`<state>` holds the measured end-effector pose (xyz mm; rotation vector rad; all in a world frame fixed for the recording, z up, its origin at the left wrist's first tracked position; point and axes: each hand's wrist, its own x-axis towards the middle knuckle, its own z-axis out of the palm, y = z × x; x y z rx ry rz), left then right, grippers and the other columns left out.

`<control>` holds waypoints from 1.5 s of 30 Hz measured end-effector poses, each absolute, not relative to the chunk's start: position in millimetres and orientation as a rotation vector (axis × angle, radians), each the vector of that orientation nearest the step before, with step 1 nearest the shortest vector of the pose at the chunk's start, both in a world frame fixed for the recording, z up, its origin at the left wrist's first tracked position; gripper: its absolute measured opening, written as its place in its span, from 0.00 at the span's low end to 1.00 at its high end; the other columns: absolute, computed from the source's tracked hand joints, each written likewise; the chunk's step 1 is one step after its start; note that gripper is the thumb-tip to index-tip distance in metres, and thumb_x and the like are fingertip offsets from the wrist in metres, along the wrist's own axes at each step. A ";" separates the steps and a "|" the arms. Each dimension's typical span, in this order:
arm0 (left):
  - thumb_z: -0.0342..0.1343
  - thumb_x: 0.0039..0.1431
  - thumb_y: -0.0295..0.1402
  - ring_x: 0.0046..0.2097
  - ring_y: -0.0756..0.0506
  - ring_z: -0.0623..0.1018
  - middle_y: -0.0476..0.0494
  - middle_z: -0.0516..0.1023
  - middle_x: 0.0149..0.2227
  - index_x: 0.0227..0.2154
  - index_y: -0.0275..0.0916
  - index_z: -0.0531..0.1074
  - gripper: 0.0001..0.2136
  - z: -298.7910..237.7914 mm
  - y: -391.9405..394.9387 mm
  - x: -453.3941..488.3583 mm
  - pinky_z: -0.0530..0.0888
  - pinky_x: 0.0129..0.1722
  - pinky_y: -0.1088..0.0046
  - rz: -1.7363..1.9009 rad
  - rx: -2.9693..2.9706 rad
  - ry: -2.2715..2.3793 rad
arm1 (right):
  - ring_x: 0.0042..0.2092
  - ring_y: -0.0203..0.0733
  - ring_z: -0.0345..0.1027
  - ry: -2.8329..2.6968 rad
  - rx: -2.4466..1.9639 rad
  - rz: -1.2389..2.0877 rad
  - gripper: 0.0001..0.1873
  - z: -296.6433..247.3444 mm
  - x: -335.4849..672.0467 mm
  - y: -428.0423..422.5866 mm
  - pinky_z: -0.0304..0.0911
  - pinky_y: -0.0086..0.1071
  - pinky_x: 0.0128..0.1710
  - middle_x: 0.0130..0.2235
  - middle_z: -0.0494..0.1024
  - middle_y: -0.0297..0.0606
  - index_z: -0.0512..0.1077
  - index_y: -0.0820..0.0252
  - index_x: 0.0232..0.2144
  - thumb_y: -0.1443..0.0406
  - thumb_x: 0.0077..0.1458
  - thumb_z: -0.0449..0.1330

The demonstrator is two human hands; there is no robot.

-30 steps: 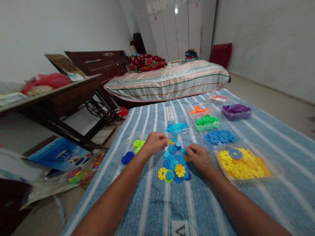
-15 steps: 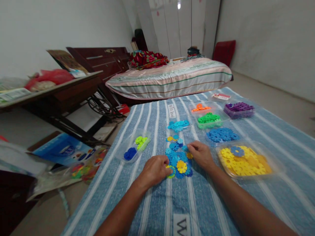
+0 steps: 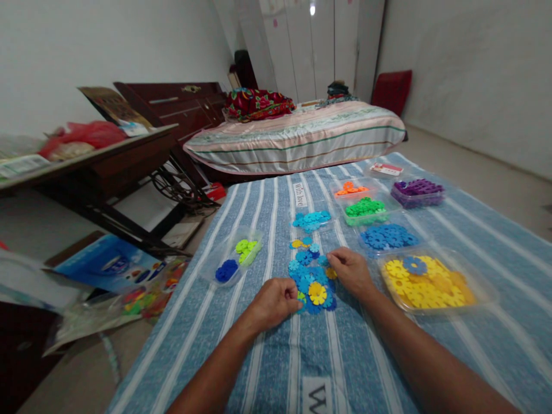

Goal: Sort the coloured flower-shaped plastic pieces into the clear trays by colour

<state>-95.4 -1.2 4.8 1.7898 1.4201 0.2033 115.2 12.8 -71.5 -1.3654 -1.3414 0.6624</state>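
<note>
A loose pile of flower-shaped plastic pieces (image 3: 307, 280), mostly blue, lies on the striped cloth between my hands. One yellow flower piece (image 3: 318, 294) rests on top at the near end. My left hand (image 3: 276, 300) is at the pile's left edge, thumb and fingers pinched beside a yellow-green piece (image 3: 301, 298); what they grip is hidden. On the opposite side, my right hand (image 3: 351, 271) has its fingertips closed next to a light blue piece (image 3: 322, 261). Whether it holds that piece I cannot tell. Another yellow piece (image 3: 331, 273) lies just under the right fingers.
A clear tub of yellow pieces (image 3: 431, 284) stands right, a blue piece on top. Beyond are tubs of blue (image 3: 388, 237), green (image 3: 365, 211), purple (image 3: 417, 191), orange (image 3: 351, 188) and light blue pieces (image 3: 311, 220). Left, another tub (image 3: 233, 256) holds dark blue and yellow-green pieces.
My left hand has shifted slightly, and the yellow-green piece by its fingertips now shows less. My right hand stays in nearly the same place.
</note>
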 end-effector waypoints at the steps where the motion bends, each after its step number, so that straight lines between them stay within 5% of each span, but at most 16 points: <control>1: 0.60 0.40 0.34 0.25 0.52 0.65 0.54 0.65 0.18 0.18 0.37 0.66 0.08 6.1 0.1 -96.9 0.59 0.25 0.76 0.234 1.730 1.397 | 0.29 0.39 0.67 -1.343 -1.364 0.662 0.15 -71.6 115.2 12.9 0.59 0.32 0.31 0.25 0.74 0.35 0.76 0.58 0.23 0.58 0.53 0.54; 9: 0.63 0.39 0.38 0.21 0.54 0.64 0.55 0.67 0.17 0.20 0.37 0.68 0.11 45.7 44.1 -84.3 0.59 0.22 0.77 0.498 1.538 1.431 | 0.30 0.39 0.67 -1.351 -1.380 0.662 0.16 -71.7 115.0 13.3 0.59 0.31 0.32 0.26 0.74 0.36 0.75 0.59 0.23 0.58 0.54 0.54; 16: 0.64 0.40 0.38 0.26 0.53 0.73 0.46 0.78 0.28 0.28 0.35 0.70 0.14 77.7 100.0 -49.7 0.67 0.26 0.78 1.074 1.237 1.410 | 0.30 0.39 0.67 -1.355 -1.388 0.671 0.15 -72.7 115.2 12.9 0.59 0.31 0.32 0.26 0.74 0.35 0.75 0.59 0.24 0.58 0.54 0.54; 27: 0.56 0.40 0.33 0.23 0.51 0.68 0.53 0.68 0.16 0.19 0.37 0.71 0.05 20.7 63.3 -84.9 0.62 0.24 0.77 0.454 1.798 1.551 | 0.29 0.39 0.67 -1.336 -1.374 0.666 0.15 -68.8 114.6 12.1 0.59 0.31 0.31 0.25 0.73 0.35 0.75 0.59 0.23 0.58 0.53 0.54; 33: 0.58 0.43 0.33 0.25 0.49 0.69 0.52 0.68 0.19 0.20 0.38 0.73 0.05 5.7 62.0 -93.8 0.60 0.27 0.74 0.268 1.987 1.777 | 0.28 0.39 0.66 -1.333 -1.375 0.666 0.16 -67.5 114.2 11.2 0.59 0.31 0.31 0.25 0.74 0.35 0.75 0.58 0.22 0.57 0.53 0.54; 45: 0.60 0.38 0.32 0.26 0.50 0.68 0.54 0.69 0.19 0.21 0.38 0.73 0.05 -10.0 69.5 -89.8 0.60 0.26 0.75 0.315 1.930 1.688 | 0.28 0.38 0.65 -1.323 -1.373 0.666 0.15 -69.1 113.8 11.8 0.58 0.31 0.30 0.24 0.73 0.35 0.75 0.59 0.22 0.57 0.52 0.54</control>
